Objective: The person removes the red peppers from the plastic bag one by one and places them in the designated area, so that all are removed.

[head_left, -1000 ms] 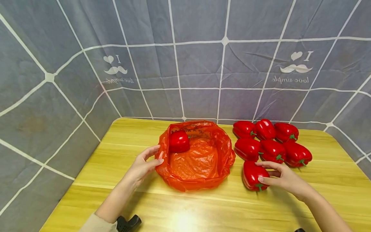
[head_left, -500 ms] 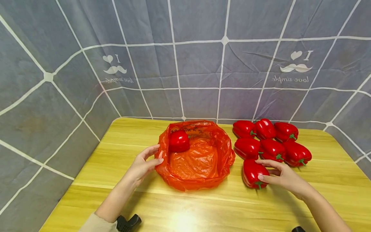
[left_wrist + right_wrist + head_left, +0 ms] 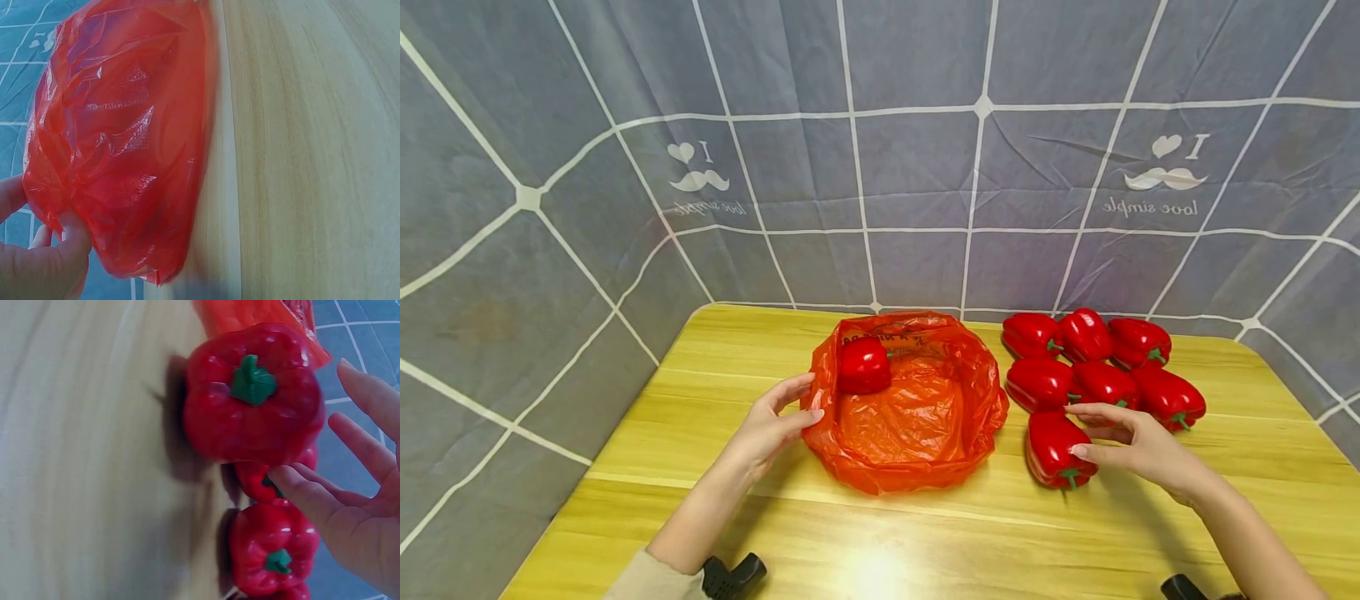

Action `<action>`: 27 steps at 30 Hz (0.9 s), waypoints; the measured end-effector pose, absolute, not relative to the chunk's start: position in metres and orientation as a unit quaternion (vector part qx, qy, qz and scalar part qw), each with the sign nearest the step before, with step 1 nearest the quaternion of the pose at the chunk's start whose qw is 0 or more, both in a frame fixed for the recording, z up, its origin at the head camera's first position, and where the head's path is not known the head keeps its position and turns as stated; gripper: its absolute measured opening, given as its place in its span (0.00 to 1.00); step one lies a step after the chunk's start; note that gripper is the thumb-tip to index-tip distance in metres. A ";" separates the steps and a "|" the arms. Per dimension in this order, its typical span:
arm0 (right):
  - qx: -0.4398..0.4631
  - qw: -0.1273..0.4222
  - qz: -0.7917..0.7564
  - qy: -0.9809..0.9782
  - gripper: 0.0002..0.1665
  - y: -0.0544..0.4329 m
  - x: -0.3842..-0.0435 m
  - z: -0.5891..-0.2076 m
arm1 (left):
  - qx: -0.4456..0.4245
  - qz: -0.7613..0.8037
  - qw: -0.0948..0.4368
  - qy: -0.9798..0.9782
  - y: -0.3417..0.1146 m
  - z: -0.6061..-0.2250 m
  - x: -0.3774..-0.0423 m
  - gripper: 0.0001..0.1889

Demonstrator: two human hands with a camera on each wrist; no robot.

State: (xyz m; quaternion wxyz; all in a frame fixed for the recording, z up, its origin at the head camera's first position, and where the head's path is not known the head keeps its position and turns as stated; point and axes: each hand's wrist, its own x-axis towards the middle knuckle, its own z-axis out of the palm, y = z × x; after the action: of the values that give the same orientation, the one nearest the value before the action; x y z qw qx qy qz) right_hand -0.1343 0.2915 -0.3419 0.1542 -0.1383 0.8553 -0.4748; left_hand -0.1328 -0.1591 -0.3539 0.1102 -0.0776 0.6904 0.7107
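An orange-red plastic bag (image 3: 917,475) stands with its mouth spread wide on the wooden table. One red bell pepper (image 3: 863,365) lies inside it, at the left. My left hand (image 3: 775,425) pinches the bag's left side between thumb and fingers, also seen in the left wrist view. To the right of the bag, another red bell pepper (image 3: 1054,450) with a green stem rests on the table. My right hand (image 3: 1138,446) is beside that pepper with fingers spread; in the right wrist view the thumb is close to its side, and I cannot tell whether it touches.
Several more red bell peppers (image 3: 1075,367) lie grouped in two rows at the back right of the table (image 3: 760,533). A grey cloth (image 3: 917,167) with white lines hangs behind and at the sides. Black devices (image 3: 733,575) are on both wrists.
My right hand has loosened from the front pepper, its fingers now slightly to the right of it. The pepper has shifted a little toward the back. The left hand and bag stay put.
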 end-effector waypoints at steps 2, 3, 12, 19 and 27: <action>-0.141 0.157 -0.476 0.854 0.33 0.291 -0.136 -0.338 | -0.078 0.711 0.110 0.690 -0.159 -0.354 -0.133 0.29; -0.142 0.156 -0.475 0.855 0.33 0.291 -0.138 -0.336 | -0.078 0.713 0.110 0.688 -0.159 -0.354 -0.133 0.29; -0.157 0.144 -0.462 0.861 0.35 0.285 -0.149 -0.310 | -0.075 0.714 0.110 0.687 -0.158 -0.355 -0.133 0.30; -0.184 0.145 -0.464 0.854 0.34 0.266 -0.167 -0.284 | -0.076 0.709 0.112 0.692 -0.158 -0.354 -0.133 0.30; -0.222 0.173 -0.461 0.841 0.33 0.223 -0.193 -0.262 | -0.066 0.723 0.105 0.679 -0.157 -0.354 -0.132 0.31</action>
State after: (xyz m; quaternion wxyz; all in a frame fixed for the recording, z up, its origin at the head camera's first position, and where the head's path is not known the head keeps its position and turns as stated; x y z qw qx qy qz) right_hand -0.1933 0.2232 -0.2625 0.1727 -0.2222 0.8414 -0.4614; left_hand -0.1316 -0.1571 -0.3538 0.1047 -0.0658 0.6795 0.7232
